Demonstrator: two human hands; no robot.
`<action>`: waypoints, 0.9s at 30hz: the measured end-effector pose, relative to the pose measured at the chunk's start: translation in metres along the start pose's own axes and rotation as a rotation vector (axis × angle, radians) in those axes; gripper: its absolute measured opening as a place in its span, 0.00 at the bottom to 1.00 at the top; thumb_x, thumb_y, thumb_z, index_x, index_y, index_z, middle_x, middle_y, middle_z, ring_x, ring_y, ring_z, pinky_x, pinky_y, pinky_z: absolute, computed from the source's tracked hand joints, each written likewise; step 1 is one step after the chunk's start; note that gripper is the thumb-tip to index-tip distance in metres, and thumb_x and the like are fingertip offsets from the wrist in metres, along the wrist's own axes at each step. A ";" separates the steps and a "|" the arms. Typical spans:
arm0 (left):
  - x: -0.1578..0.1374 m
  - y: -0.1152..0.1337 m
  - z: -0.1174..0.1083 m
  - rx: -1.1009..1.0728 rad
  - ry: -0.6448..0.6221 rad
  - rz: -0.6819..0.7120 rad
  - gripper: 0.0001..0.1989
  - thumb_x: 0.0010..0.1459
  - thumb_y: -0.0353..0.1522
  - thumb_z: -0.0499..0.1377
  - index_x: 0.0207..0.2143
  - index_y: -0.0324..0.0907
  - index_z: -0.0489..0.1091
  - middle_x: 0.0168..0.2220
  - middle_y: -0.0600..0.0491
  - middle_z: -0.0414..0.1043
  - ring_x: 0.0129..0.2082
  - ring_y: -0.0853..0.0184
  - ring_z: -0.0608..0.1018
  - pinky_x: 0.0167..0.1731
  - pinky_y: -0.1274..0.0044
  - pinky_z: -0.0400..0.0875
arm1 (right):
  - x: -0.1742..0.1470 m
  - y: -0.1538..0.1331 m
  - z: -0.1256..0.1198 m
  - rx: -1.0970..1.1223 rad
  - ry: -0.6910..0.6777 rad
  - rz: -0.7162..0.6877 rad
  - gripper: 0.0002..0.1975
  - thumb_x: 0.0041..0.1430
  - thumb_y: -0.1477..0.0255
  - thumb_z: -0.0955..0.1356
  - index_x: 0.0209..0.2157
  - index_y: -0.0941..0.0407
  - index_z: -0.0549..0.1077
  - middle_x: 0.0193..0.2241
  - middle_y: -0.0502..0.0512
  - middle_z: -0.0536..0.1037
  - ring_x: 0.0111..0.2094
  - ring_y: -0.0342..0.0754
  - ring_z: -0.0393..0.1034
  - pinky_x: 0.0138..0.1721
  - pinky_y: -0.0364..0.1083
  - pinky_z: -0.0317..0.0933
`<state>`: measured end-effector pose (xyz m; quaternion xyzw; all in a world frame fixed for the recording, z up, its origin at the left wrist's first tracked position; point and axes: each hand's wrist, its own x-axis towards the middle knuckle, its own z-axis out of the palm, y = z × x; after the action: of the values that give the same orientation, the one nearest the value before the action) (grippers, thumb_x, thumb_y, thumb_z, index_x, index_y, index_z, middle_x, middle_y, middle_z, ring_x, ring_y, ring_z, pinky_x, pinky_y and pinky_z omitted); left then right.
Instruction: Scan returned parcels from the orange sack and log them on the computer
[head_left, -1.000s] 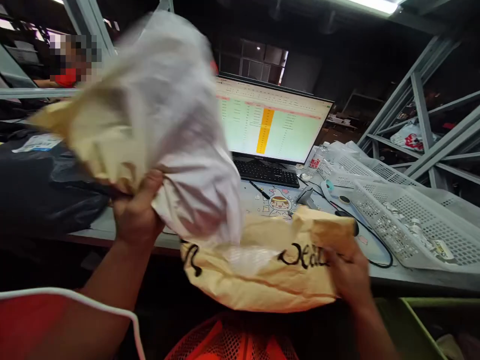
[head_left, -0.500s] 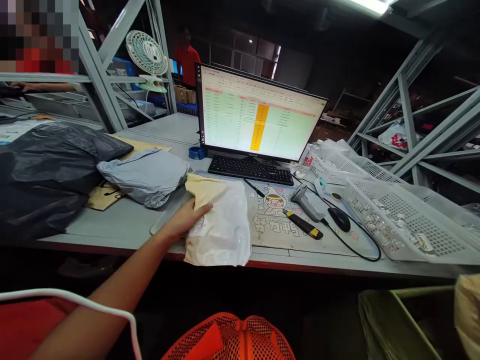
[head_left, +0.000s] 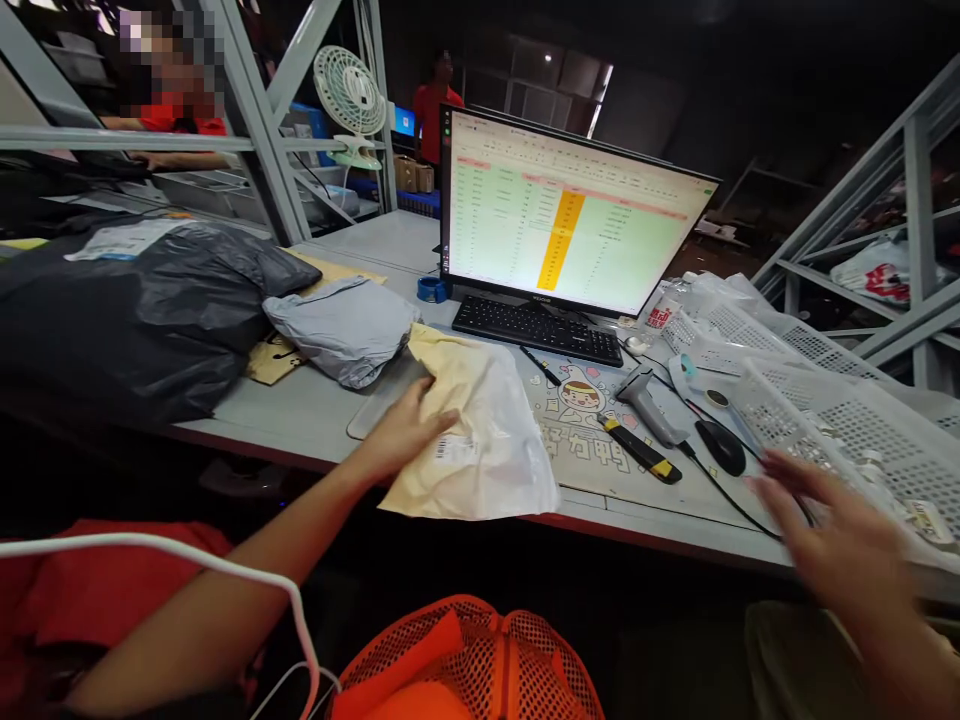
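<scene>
My left hand (head_left: 409, 432) is closed on the left side of a pale yellow and white mailer bag (head_left: 487, 430), thumb on top. A small barcode label (head_left: 454, 449) shows beside the thumb. The bag lies at the front edge of the desk, its lower end over the edge. My right hand (head_left: 840, 550), slightly blurred, hangs in the air by the desk's right front edge. Its thumb and fingers are apart and nothing shows in them. Nearest to it are a black mouse (head_left: 720, 446) and a white perforated basket (head_left: 795, 400) with small items inside.
A black-yellow utility knife (head_left: 637, 450), a grey barcode scanner (head_left: 651, 405) and a pen (head_left: 540, 365) lie on the desk mat. Behind stand a keyboard (head_left: 536, 330) and monitor (head_left: 570, 220). Grey (head_left: 345, 330) and black (head_left: 157, 310) parcels sit left. A co-worker (head_left: 431, 110) stands beyond.
My right hand has come into view at the right; a brown package there has gone out of view. The mailer's yellow side and label show more now. The view has shifted left.
</scene>
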<state>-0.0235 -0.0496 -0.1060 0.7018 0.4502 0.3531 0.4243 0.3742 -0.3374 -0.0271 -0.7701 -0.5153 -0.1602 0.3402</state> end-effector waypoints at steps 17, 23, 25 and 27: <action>-0.043 0.023 -0.015 0.075 -0.178 0.082 0.42 0.65 0.54 0.64 0.74 0.48 0.58 0.42 0.49 0.82 0.33 0.59 0.83 0.34 0.73 0.76 | 0.001 -0.119 0.200 0.180 -0.937 -0.405 0.64 0.53 0.42 0.78 0.80 0.44 0.45 0.81 0.59 0.36 0.80 0.65 0.25 0.77 0.71 0.28; -0.059 0.037 -0.025 0.240 -0.417 0.249 0.31 0.63 0.44 0.67 0.66 0.45 0.71 0.61 0.45 0.75 0.58 0.53 0.79 0.60 0.67 0.73 | 0.053 -0.052 0.163 0.217 -0.391 -0.168 0.39 0.69 0.51 0.68 0.74 0.56 0.62 0.71 0.68 0.67 0.71 0.64 0.62 0.71 0.64 0.57; -0.060 0.039 -0.023 0.226 -0.437 0.251 0.37 0.63 0.42 0.66 0.72 0.45 0.64 0.68 0.42 0.70 0.64 0.52 0.75 0.64 0.66 0.70 | 0.079 -0.022 0.148 -0.036 -0.278 0.065 0.38 0.71 0.55 0.66 0.73 0.61 0.62 0.69 0.73 0.69 0.68 0.67 0.65 0.68 0.63 0.61; -0.060 0.041 -0.019 0.207 -0.463 0.243 0.42 0.63 0.42 0.65 0.75 0.44 0.58 0.74 0.40 0.62 0.69 0.50 0.70 0.67 0.65 0.68 | 0.099 0.002 0.140 -0.263 -0.345 0.245 0.38 0.70 0.57 0.66 0.73 0.64 0.61 0.67 0.78 0.69 0.67 0.71 0.66 0.64 0.63 0.62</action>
<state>-0.0469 -0.1096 -0.0682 0.8522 0.2873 0.1838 0.3967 0.4029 -0.1737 -0.0694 -0.8805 -0.4433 -0.0496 0.1607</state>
